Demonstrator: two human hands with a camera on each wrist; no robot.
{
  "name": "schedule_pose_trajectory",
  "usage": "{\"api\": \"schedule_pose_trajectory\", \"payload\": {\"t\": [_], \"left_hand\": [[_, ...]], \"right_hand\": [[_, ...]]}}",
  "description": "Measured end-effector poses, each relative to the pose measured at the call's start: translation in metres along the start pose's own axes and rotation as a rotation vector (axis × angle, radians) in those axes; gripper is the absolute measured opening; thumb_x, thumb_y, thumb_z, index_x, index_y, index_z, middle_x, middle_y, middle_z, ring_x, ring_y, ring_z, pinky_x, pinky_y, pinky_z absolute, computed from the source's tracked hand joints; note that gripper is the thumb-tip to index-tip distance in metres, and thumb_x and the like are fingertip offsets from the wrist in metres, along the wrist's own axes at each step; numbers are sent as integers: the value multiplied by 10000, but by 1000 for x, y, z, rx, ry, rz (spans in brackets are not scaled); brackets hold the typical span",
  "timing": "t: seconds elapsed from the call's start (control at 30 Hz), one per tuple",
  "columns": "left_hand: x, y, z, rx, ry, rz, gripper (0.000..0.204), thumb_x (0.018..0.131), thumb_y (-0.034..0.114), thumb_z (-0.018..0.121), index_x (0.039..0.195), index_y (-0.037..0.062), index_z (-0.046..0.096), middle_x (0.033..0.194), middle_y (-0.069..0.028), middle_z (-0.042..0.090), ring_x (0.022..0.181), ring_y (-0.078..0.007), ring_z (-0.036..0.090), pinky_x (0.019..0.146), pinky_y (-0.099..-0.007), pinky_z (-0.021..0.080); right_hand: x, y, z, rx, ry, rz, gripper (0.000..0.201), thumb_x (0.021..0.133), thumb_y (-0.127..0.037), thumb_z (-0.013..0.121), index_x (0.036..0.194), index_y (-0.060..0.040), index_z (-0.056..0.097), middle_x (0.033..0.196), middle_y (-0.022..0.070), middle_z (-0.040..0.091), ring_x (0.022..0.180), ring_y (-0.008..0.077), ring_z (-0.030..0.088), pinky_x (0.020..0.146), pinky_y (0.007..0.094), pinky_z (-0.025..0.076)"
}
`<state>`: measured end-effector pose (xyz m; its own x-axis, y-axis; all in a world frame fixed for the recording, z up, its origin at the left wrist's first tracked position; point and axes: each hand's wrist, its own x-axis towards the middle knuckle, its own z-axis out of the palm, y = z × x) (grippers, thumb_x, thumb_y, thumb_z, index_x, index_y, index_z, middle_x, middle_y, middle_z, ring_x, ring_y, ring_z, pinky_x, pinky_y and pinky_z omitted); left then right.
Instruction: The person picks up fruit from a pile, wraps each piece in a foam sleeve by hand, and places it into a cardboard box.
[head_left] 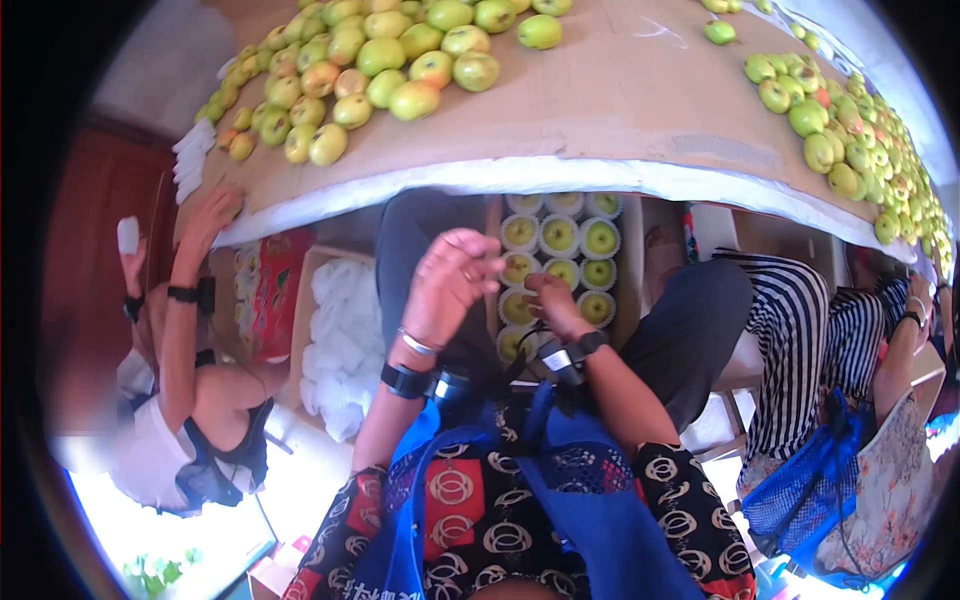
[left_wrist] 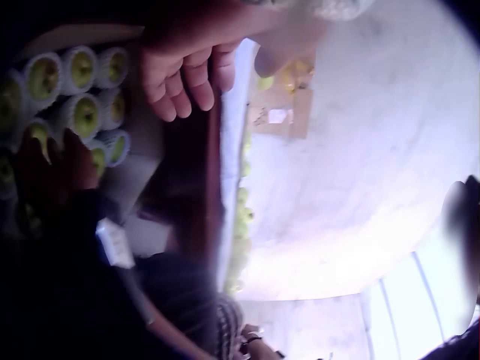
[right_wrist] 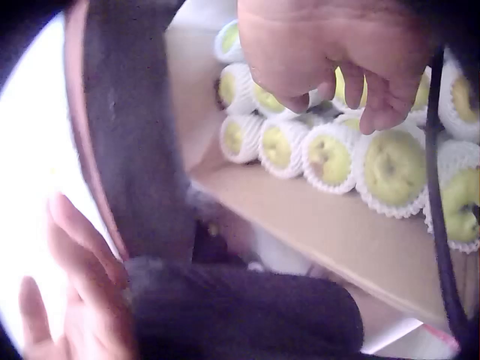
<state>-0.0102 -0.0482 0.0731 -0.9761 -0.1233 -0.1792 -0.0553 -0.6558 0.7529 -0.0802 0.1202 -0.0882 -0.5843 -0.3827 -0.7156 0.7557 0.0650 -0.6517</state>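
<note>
A cardboard box (head_left: pixel 628 290) between the person's knees holds rows of yellow-green apples (head_left: pixel 558 235), each in a white foam net sleeve. Over these apples hangs the right hand (head_left: pixel 562 308), fingers bent loosely downward. In the right wrist view its fingertips overlap the sleeved apples (right_wrist: pixel 330 159), with no apple lifted. The left hand (head_left: pixel 455 285) is raised beside the box's left side, holding nothing. Its fingers (left_wrist: pixel 196 79) are relaxed and slightly spread in the left wrist view.
A cardboard-covered table (head_left: pixel 600 110) spans the front, with loose apples piled at left (head_left: pixel 380 60) and right (head_left: pixel 860 140). A box of white foam sleeves (head_left: pixel 343 335) stands left of the knees. Other people sit on both sides, one in striped trousers (head_left: pixel 790 340).
</note>
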Motion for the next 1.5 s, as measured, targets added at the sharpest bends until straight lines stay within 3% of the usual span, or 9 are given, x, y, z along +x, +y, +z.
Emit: {"api": "schedule_pose_trajectory", "payload": {"t": [0.17,0.23,0.37,0.5,0.67,0.93,1.07,1.23,1.5], "left_hand": [[-42,60,-89,-107,187,275,326,881,290,501,1135,88,478,1087,-102,570,894,-198,584,717,-287,470],[-59,51,-131,446,733,217,303,857,223,531,1133,102,499,1083,-79,576,916,-163,566,712,-269,466],[-120,-25,-252,1737,599,-3,426,708,136,664,1104,66,523,1067,-155,584,963,-326,565,845,-386,439],[-151,-92,-302,1551,503,-348,409,670,119,680,1052,68,543,1033,-167,578,1000,-342,526,869,-401,419],[-150,-83,-280,1650,507,-351,477,614,59,681,1066,93,530,1061,-178,547,1031,-351,496,867,-393,411],[-142,-38,-215,2335,1132,-152,573,600,40,677,1124,204,515,1173,-111,456,1047,-337,491,893,-415,409],[-150,-38,-275,1935,912,-543,561,612,35,668,1117,227,520,1087,-111,496,973,-323,530,851,-411,433],[-163,-24,-272,1756,955,-65,504,632,-6,643,1092,157,517,910,-103,555,847,-279,553,755,-386,464],[-167,-11,-236,1459,922,-35,528,633,25,688,1121,117,510,948,-76,613,702,-157,571,656,-295,491]], "right_hand": [[-51,-82,-14,249,-178,-285,282,852,-233,542,1064,-50,515,1002,82,578,828,159,568,663,249,451],[-72,-108,-34,284,-221,-331,327,862,-267,539,1106,-54,497,1071,106,564,916,164,547,739,268,448],[-102,-125,-64,307,-270,-343,346,876,-272,525,1134,-44,485,1101,114,547,951,168,535,763,286,447],[-95,-110,-82,397,-241,-309,347,891,-256,505,1146,-23,474,1120,124,540,937,183,542,755,294,455],[-88,-105,-80,496,-253,-318,324,890,-240,508,1132,-26,487,1102,113,552,919,176,553,755,293,460],[-82,-107,-90,604,-218,-342,275,886,-206,516,1101,-34,504,1094,110,554,912,177,553,765,296,462],[-78,-107,-90,633,-234,-341,274,885,-203,519,1103,-37,502,1098,113,550,920,176,550,766,295,461],[-81,-105,-89,650,-262,-340,266,884,-198,521,1096,-38,505,1098,115,547,922,173,546,766,293,460],[-76,-105,-88,687,-308,-335,266,881,-164,517,1105,-21,509,1109,133,544,942,189,541,779,298,455]]}}
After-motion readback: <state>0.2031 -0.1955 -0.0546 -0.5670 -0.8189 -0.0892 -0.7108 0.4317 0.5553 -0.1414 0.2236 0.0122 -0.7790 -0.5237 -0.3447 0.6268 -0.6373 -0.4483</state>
